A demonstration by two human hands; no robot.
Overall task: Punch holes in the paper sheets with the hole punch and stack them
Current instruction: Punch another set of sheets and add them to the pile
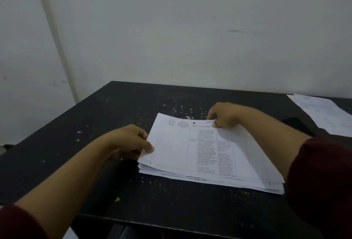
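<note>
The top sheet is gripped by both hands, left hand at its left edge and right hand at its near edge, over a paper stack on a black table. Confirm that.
Not quite: the right hand grips the top sheet at its far edge, not the near one, as the head view shows. The left hand does hold the left edge, and the paper stack does lie on the black table.
</note>
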